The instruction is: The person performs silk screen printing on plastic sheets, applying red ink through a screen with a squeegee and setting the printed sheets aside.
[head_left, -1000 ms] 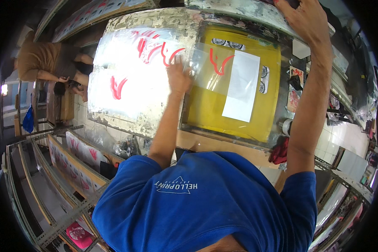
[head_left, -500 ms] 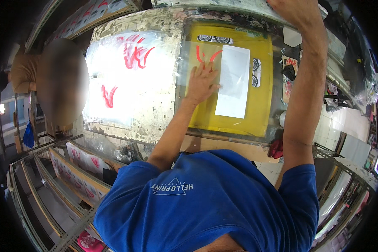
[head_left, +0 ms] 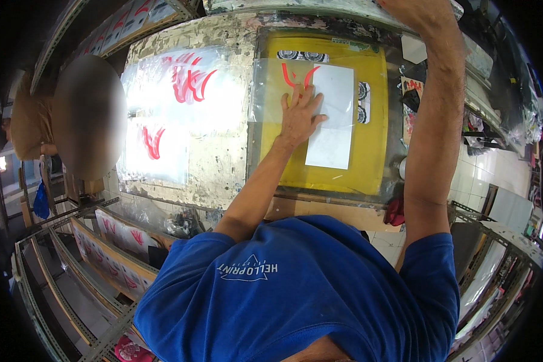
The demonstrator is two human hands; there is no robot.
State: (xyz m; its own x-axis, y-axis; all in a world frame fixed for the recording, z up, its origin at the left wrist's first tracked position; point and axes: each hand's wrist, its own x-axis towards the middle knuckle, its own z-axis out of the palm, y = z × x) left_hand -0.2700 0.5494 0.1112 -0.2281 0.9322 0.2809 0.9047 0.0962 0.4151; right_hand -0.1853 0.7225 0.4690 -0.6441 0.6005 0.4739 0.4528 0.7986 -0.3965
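My left hand lies open, fingers spread, on a clear sheet with red strokes. That sheet overlaps the left part of a white paper strip. Both rest on a yellow screen-like panel in a dark frame, with black-and-white round patterns showing near its top and right side. Reaching far forward, my right arm ends at the top edge, beside a pale ledge; my right hand is partly cut off there and its fingers hardly show.
Left of the panel, clear sheets with red marks lie on a worn, paint-stained tabletop. A person is at the far left. Metal racks holding printed boards stand at lower left, another rack at lower right.
My left hand has slid a little to the right, and the clear sheet under it now covers more of the white strip. My right hand stays at the top edge.
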